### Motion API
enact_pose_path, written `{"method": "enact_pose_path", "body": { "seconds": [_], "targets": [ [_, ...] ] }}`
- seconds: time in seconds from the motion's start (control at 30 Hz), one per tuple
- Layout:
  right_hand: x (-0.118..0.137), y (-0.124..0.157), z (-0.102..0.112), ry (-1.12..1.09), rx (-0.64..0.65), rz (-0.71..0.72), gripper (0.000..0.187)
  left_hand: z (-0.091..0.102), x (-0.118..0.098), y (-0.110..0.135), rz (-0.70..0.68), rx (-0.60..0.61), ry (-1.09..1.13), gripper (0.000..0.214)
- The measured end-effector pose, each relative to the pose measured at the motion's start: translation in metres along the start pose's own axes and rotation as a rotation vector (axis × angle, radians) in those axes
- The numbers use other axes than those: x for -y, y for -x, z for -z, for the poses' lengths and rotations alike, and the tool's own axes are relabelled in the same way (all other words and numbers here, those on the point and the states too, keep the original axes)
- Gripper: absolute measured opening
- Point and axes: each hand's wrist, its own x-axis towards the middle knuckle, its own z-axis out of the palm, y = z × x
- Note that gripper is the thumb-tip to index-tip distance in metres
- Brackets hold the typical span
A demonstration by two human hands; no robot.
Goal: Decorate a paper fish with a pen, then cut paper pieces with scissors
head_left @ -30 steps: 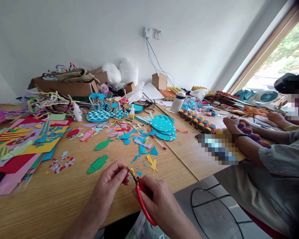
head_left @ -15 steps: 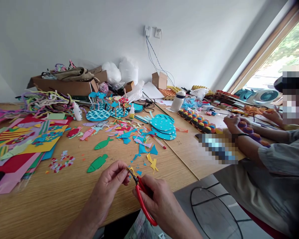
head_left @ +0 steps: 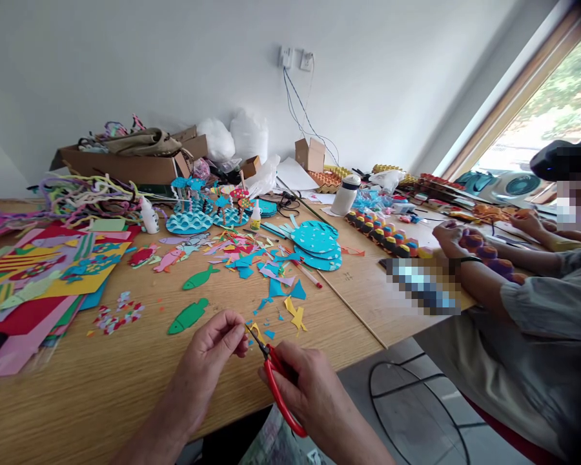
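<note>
My right hand (head_left: 310,387) is closed around red-handled scissors (head_left: 277,381), blades pointing up and left. My left hand (head_left: 213,352) pinches a small yellow paper scrap (head_left: 255,330) right at the blade tips, above the near edge of the wooden table (head_left: 126,381). Two green paper fish (head_left: 188,316) lie on the table just beyond my left hand. Yellow and blue paper offcuts (head_left: 295,312) are scattered beyond the scissors.
Coloured paper sheets (head_left: 39,284) are stacked at left. Blue paper discs (head_left: 317,245), glue bottles (head_left: 150,218), pipe cleaners (head_left: 87,194) and cardboard boxes (head_left: 126,165) crowd the far side. A person's sleeve (head_left: 537,303) and hands are at work at right. A thin stick (head_left: 353,310) lies near the edge.
The view has shifted slightly; my hands, the scissors and the scrap stay almost where they were. The person at right has moved their hands a little.
</note>
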Motion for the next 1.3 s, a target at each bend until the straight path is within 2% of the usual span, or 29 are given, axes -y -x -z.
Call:
{"method": "enact_pose_path", "body": {
  "seconds": [0.2, 0.43, 0.6, 0.87, 0.97, 1.03, 1.13, 1.2, 1.3],
  "targets": [
    [-0.001, -0.004, 0.002, 0.044, 0.013, 0.005, 0.028, 0.001, -0.01, -0.002, 0.012, 0.01, -0.119, 0.019],
    [-0.001, -0.01, 0.018, 0.312, 0.08, -0.009, 0.016, 0.028, -0.02, -0.018, 0.102, 0.023, -0.304, 0.02],
    [0.002, -0.015, 0.026, 0.389, 0.106, -0.052, 0.021, 0.04, -0.026, -0.025, 0.14, 0.032, -0.371, 0.018],
    [0.003, -0.024, 0.034, 0.526, 0.157, -0.015, 0.022, 0.052, -0.036, -0.036, 0.102, 0.03, -0.453, 0.011],
    [0.0, -0.025, 0.036, 0.514, 0.103, -0.034, 0.024, 0.054, -0.038, -0.035, 0.064, 0.021, -0.461, 0.01],
    [-0.002, -0.027, 0.036, 0.427, 0.061, -0.053, 0.023, 0.051, -0.038, -0.032, 0.019, 0.016, -0.471, 0.009],
    [-0.002, -0.031, 0.03, 0.066, -0.03, -0.072, 0.018, 0.042, -0.035, -0.027, -0.107, 0.016, -0.52, 0.004],
    [0.0, -0.034, 0.023, -0.27, -0.083, -0.104, 0.018, 0.036, -0.032, -0.024, -0.319, 0.056, -0.65, 0.006],
    [0.007, -0.039, 0.011, -0.742, -0.008, -0.152, 0.017, 0.031, -0.025, -0.021, -0.721, 0.144, -0.889, 0.018]
  ]
}}
